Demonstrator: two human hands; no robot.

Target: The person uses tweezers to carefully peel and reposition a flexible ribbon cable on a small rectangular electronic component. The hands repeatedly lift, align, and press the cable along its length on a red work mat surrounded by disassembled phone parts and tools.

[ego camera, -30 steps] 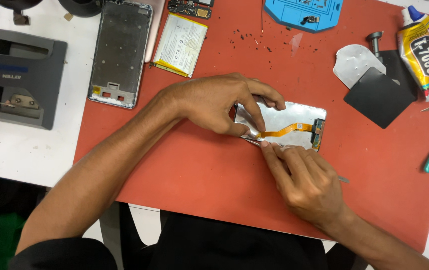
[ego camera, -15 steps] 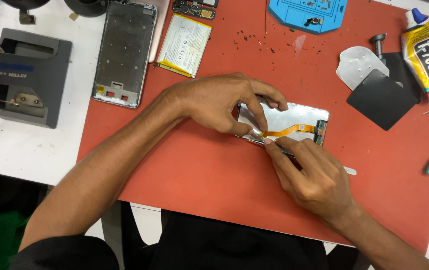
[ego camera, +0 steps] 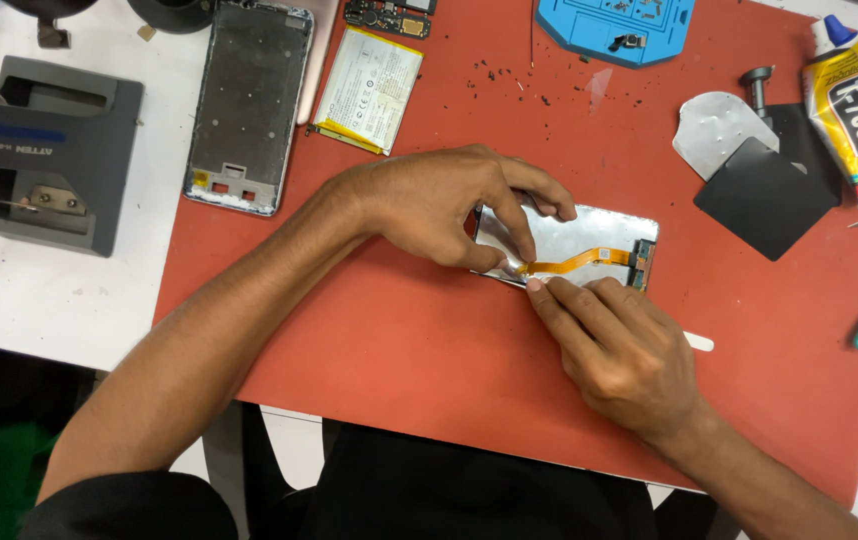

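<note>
Counts: two hands, left hand (ego camera: 439, 205) and right hand (ego camera: 619, 350), both on one silver screen panel (ego camera: 589, 232) with one orange flex cable (ego camera: 574, 265). One phone frame (ego camera: 249, 105), one battery (ego camera: 369, 90), one glue tube (ego camera: 849, 105), one blue fixture (ego camera: 614, 28), one grey machine (ego camera: 44, 150).

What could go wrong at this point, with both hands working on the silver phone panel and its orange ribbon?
The orange flex ribbon is pinched under the left hand beside the right hand's fingertips; a slip could crease or tear it. The thin silver panel is pressed at one edge and might bend. Dark debris on the red mat could scratch it.
</note>
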